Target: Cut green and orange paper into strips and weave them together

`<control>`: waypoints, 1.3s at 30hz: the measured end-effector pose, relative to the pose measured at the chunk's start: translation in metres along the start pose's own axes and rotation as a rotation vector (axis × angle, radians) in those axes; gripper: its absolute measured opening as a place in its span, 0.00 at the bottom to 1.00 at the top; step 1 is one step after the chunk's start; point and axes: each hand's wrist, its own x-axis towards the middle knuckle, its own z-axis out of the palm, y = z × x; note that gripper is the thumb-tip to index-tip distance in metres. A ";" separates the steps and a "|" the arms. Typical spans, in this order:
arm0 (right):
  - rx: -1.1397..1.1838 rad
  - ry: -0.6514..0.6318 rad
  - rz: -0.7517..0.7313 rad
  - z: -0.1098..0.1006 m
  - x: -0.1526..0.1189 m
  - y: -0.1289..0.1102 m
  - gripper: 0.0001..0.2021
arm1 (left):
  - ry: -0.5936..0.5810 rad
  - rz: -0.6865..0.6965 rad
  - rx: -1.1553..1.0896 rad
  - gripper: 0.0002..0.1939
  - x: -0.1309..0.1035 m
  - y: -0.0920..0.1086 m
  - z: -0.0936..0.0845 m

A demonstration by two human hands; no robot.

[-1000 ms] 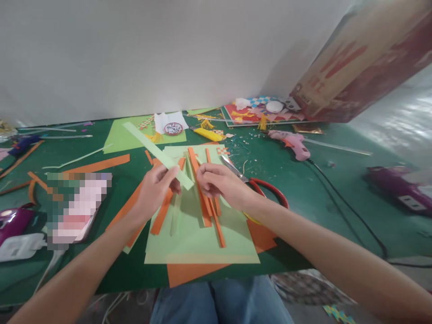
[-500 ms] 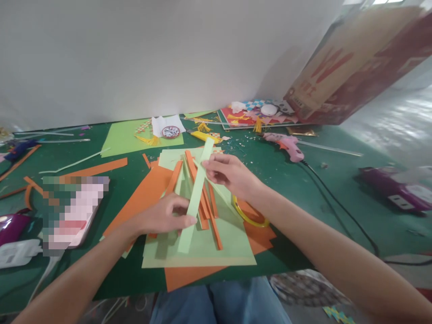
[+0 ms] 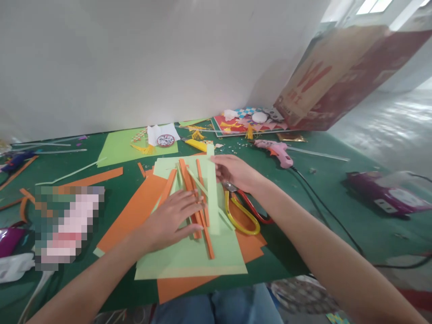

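The right hand (image 3: 234, 172), nearer, seems to pinch the pale strip (image 3: 212, 198) near its far end; the strip lies leftward over green paper (image 3: 224, 263), long axis pointing bodyward. The left hand (image 3: 173, 220) (spread, palm down) partly covers orange strips (image 3: 209, 246).

Under soft, hazy light, the upper-right window (image 3: 374, 6) glares and the bag (image 3: 337, 76) shades the wall (image 3: 168, 58) faintly.

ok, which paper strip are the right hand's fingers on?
The broad pale-green strip, touched at its far end by the right hand. The orange strips lie by the left hand; the green strip crossing beneath is much thinner.
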 end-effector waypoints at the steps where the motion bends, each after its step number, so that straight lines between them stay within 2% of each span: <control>1: -0.101 -0.045 0.020 -0.001 -0.001 -0.001 0.17 | -0.003 0.014 0.018 0.23 0.001 0.000 0.000; 4: -0.492 -0.113 0.036 -0.005 -0.006 -0.003 0.15 | 0.060 0.035 0.061 0.21 0.002 -0.002 -0.002; 6: -0.744 -0.092 -0.047 -0.006 -0.008 -0.002 0.16 | 0.119 0.021 0.092 0.19 0.002 -0.005 -0.004; 8: -0.867 -0.072 -0.127 -0.005 -0.009 0.001 0.16 | 0.170 0.003 0.134 0.18 0.001 -0.007 -0.005; 10: -0.840 -0.085 -0.089 -0.001 -0.010 0.003 0.15 | 0.212 -0.003 0.188 0.17 0.001 -0.007 -0.006; 13: -0.642 -0.117 0.055 0.009 -0.011 0.004 0.15 | 0.276 -0.003 0.251 0.16 0.001 -0.008 -0.008; 16: -0.432 -0.184 0.104 0.018 -0.014 0.003 0.17 | 0.327 -0.036 0.268 0.15 0.001 -0.009 -0.012; 18: -0.358 -0.226 0.119 0.022 -0.014 0.003 0.16 | 0.327 -0.080 0.279 0.15 0.001 -0.011 -0.015; 20: -0.350 -0.213 0.114 0.022 -0.014 0.003 0.15 | 0.291 -0.106 0.296 0.15 0.003 -0.011 -0.019; 25: -0.507 -0.004 0.067 0.010 -0.007 0.003 0.16 | 0.169 -0.033 0.338 0.16 0.017 -0.003 -0.018; 29: -0.743 0.017 -0.016 0.004 -0.004 0.007 0.18 | 0.066 0.051 0.431 0.14 0.029 0.000 -0.005; 31: -0.890 0.021 -0.068 0.005 -0.004 0.011 0.19 | 0.026 0.050 0.466 0.14 0.030 -0.002 0.001; 35: -1.107 0.058 -0.124 0.010 -0.006 0.019 0.20 | 0.041 -0.026 0.481 0.15 0.017 -0.013 0.003; 39: -1.123 0.005 -0.086 0.018 -0.004 0.023 0.22 | 0.108 -0.014 0.392 0.15 -0.005 -0.019 -0.004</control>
